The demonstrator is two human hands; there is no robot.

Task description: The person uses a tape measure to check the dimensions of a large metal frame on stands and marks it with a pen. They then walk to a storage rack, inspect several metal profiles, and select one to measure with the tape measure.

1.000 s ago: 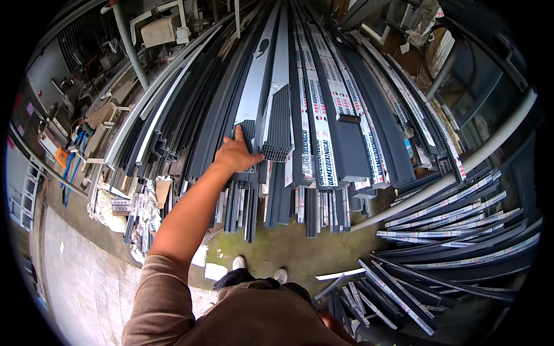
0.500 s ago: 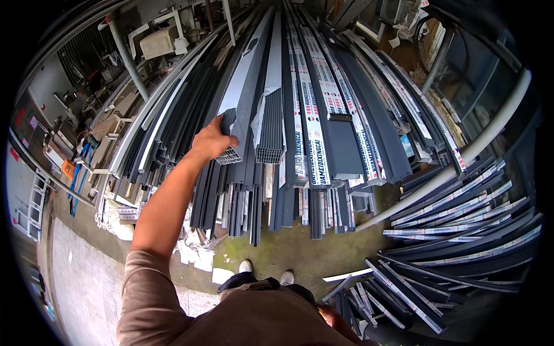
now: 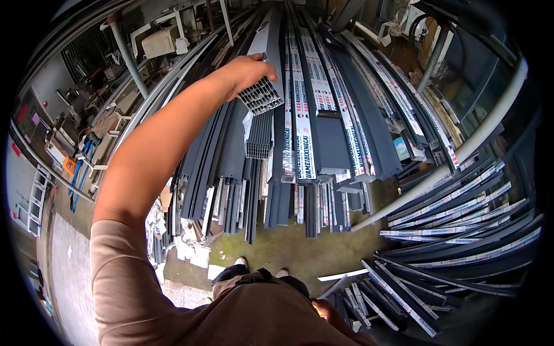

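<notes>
My left hand (image 3: 252, 75) grips the near end of a wrapped bundle of dark hollow metal profiles (image 3: 261, 97), its gridded end face tilted toward me. The fingers wrap over the top and side of the bundle, which is lifted above the stack. Just under it lies a second wrapped bundle of thin profiles (image 3: 259, 138) with its torn white wrapping. My right hand (image 3: 328, 312) is low beside my body, mostly hidden by my shirt. A small yellow-orange patch shows at it; whether the hand holds that I cannot make out.
Long dark profiles with printed film (image 3: 303, 130) lie along the rack ahead. More profiles (image 3: 456, 230) fan out on the floor at right, near a pale slanting pipe (image 3: 490, 132). Torn white wrapping (image 3: 190, 248) lies at left. A blue strap (image 3: 81, 179) hangs farther left.
My left hand has raised the wrapped bundle's end and carried it to the right, over the neighbouring bundle. My right hand has stayed low by my body.
</notes>
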